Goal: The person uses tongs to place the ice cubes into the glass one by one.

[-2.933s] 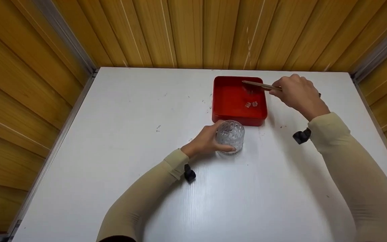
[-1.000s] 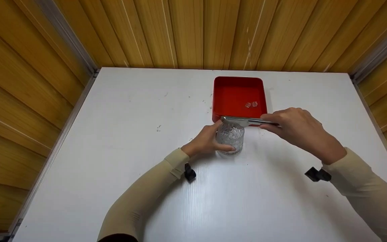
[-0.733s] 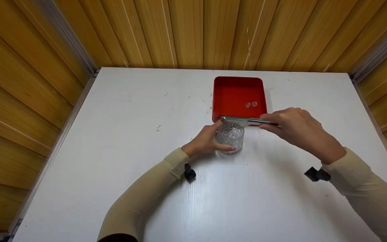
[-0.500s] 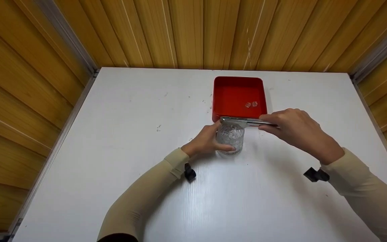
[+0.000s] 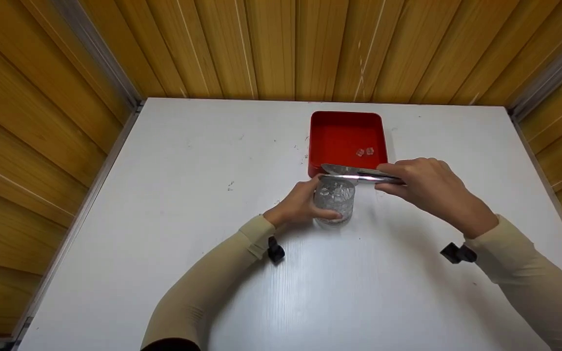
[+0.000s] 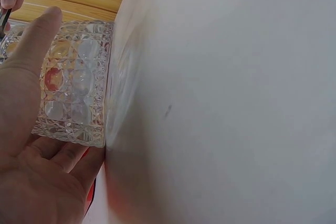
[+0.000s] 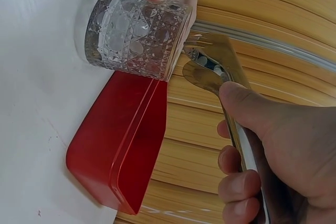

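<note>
Head view: the left hand (image 5: 296,207) wraps around the glass (image 5: 334,200) on the table (image 5: 164,195), to keep it steady. The right hand (image 5: 425,187) grips the tongs (image 5: 359,173), tips just over the glass rim. Two ice cubes (image 5: 365,151) lie in the red tray (image 5: 347,141) behind.

Left wrist view: thumb and palm press the glass (image 6: 76,82) sides.

Right wrist view: the tongs (image 7: 210,64) tips are slightly apart at the glass (image 7: 137,30) mouth; fingers are curled around the handle.

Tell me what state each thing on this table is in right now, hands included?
Glass: upright on the table, ice inside.
Tongs: tips apart over the glass rim.
Red tray: open, two ice cubes inside.
Left hand: holds the glass.
Right hand: grips the tongs.
</note>
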`<state>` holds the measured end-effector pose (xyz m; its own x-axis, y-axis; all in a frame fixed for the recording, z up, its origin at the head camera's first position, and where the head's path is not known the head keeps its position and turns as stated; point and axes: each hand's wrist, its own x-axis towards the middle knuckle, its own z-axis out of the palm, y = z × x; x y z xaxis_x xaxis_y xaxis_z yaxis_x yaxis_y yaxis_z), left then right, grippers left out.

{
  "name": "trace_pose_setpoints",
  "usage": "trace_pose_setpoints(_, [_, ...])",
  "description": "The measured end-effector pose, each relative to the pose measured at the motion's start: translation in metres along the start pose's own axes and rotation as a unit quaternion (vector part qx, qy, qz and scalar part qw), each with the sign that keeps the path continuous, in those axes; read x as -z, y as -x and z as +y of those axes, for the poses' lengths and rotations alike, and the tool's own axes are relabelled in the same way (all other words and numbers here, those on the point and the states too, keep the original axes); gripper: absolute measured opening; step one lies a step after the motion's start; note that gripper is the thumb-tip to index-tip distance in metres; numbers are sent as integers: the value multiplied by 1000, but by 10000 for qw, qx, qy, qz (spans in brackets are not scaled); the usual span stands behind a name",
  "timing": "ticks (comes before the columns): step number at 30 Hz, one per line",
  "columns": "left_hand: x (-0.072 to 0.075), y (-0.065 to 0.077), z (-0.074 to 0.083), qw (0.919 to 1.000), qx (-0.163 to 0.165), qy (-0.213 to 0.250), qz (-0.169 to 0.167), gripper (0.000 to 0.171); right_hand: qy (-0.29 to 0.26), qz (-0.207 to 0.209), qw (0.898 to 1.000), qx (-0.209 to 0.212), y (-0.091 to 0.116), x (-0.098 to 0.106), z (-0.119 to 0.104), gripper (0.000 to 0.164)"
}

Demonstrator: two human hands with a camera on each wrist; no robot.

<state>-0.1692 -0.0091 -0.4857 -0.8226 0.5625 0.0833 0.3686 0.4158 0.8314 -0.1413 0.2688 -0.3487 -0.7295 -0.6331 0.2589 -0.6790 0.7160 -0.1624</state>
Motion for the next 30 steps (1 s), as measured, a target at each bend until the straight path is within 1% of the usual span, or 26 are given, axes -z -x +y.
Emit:
trace_pose_setpoints(7, [0, 0, 0, 10000, 36, -23, -13, 87, -15, -141, 9998, -123, -1, -2, 0, 28])
trace_pose_setpoints(16, [-1, 0, -1, 10000, -20, -43, 17, 88, -40, -196, 9996, -193, -1, -1, 1, 30])
trace_pose_setpoints(19, [-1, 0, -1, 9999, -43, -86, 30, 88, -50, -267, 9991, -331, -3, 3, 3, 32])
trace_pose_setpoints(25, [-1, 0, -1, 9998, -110, -155, 32, 85, 124, -494, 9956, -792, -10, 15, 10, 36])
trace_pose_setpoints(30, [-1, 0, -1, 9999, -62, -95, 48, 86, 389, -563, 9936, -896, -21, 22, 21, 31])
